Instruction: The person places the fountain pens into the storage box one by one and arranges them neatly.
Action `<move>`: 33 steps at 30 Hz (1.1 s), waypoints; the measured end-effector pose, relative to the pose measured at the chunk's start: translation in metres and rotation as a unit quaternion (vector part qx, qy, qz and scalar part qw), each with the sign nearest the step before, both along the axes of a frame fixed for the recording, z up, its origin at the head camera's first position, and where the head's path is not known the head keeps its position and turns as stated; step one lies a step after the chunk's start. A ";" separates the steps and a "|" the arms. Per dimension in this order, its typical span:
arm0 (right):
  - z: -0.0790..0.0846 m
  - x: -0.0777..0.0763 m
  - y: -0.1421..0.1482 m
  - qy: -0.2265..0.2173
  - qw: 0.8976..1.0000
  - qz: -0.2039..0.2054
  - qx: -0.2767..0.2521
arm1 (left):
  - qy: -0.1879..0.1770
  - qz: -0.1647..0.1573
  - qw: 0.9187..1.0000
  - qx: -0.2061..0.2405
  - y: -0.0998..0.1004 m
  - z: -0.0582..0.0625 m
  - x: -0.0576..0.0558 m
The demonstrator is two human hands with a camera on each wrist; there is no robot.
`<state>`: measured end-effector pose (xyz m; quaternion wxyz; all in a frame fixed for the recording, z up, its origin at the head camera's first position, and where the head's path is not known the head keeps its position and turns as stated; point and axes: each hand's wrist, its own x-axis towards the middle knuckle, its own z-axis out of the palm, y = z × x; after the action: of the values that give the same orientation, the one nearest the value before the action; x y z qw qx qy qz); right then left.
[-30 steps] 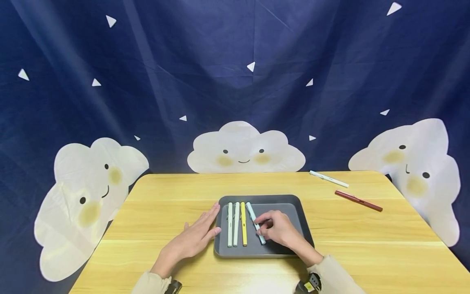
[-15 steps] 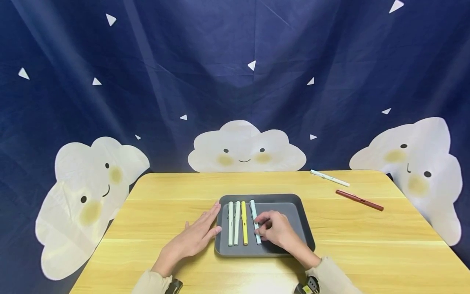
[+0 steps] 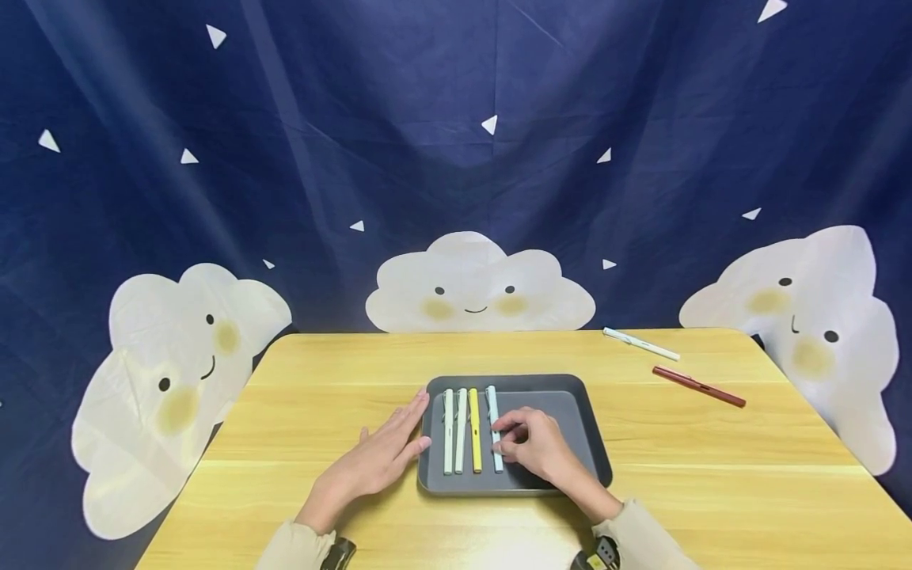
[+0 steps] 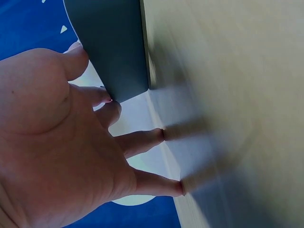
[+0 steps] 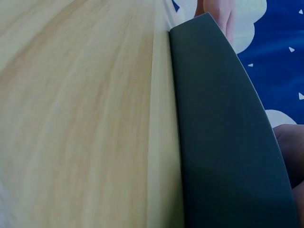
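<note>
In the head view my right hand (image 3: 537, 445) reaches into a dark grey tray (image 3: 563, 419) and holds a light blue pen (image 3: 492, 408) with thumb and fingertips. That pen lies nearly parallel to a yellow pen (image 3: 475, 431), with a gap between them. Two pale green pens (image 3: 448, 435) lie side by side to the left of the yellow one. My left hand (image 3: 374, 463) has its fingers extended, tips at the tray's left edge. In the left wrist view, the left hand (image 4: 71, 142) touches the tray wall (image 4: 111, 52). The right wrist view shows mainly the tray's near wall (image 5: 223, 118).
Beyond the tray, at the table's (image 3: 321, 396) back right, lie a white pen (image 3: 641, 343) and a dark red pen (image 3: 698, 386). A navy curtain (image 3: 321, 158) with cloud prints hangs behind the table.
The light blue pen has turned from a slant to nearly parallel with the others, its near end swinging left under my right hand. My left hand has stayed at the tray's edge.
</note>
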<state>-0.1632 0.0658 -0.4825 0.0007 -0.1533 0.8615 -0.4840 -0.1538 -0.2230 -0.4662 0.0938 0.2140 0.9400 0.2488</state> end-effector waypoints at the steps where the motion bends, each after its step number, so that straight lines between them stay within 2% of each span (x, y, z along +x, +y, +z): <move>1: 0.000 0.000 0.000 -0.001 1.000 -0.001 -0.005 | 0.000 0.000 1.000 0.000 0.000 0.000 0.000; 11: -0.002 0.001 0.008 -0.036 0.996 0.020 -0.084 | 0.002 0.001 1.000 0.004 0.001 -0.001 0.001; 20: 0.006 0.000 0.028 -0.037 0.983 0.090 -0.154 | 0.002 0.005 1.000 0.003 0.002 0.000 0.001; 30: 0.011 -0.001 0.051 -0.024 0.976 0.110 -0.188 | 0.006 0.006 1.000 0.004 0.002 -0.002 0.003; 33: 0.013 -0.002 0.056 -0.018 0.976 0.105 -0.188 | 0.004 0.008 1.000 0.003 0.002 -0.002 0.003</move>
<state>-0.1649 0.1215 -0.4695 0.0382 -0.2318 0.7339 -0.6374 -0.1511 -0.2212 -0.4683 0.0876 0.2078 0.9411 0.2518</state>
